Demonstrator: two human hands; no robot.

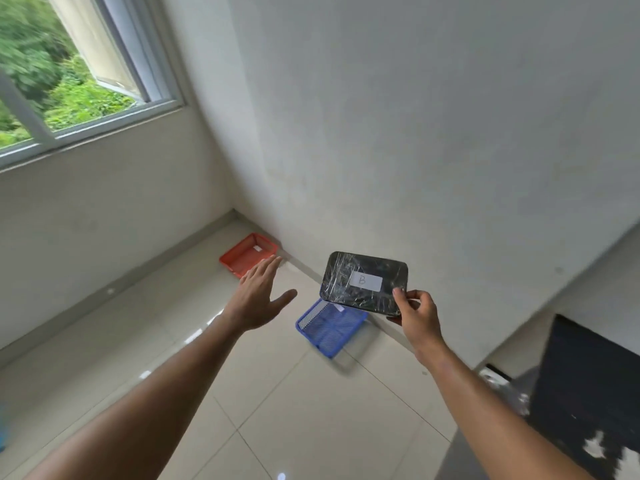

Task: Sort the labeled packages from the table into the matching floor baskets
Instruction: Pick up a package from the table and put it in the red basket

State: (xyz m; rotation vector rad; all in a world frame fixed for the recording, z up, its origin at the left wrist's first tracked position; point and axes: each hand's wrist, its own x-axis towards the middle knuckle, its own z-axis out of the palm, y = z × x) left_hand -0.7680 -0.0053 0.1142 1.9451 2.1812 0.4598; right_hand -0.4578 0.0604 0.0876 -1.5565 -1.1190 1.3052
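1. The blue basket (330, 325) sits on the floor by the right wall; its mesh bottom looks bare, and a small white tag shows on its far rim.
2. The red basket (248, 253) sits farther off, near the corner, also against the wall. A small white tag shows inside its far wall; what else it holds cannot be told.
3. The right hand (417, 315) pinches the near right corner of the package (363, 281), thumb on top, fingers curled beneath.
4. The package is in the air, over the blue basket's far edge, tilted a little.
5. It is a flat black rectangle with rounded corners, wrapped in shiny, creased plastic film. A white label (365, 281) on top reads "B".
6. The left hand (259, 299) is spread flat and empty, fingers stretched toward the red basket.
7. Both baskets are shallow, rectangular, slotted plastic.
8. The floor (277, 410) is glossy pale tile.
9. A dark table (588, 393) shows at the near right.
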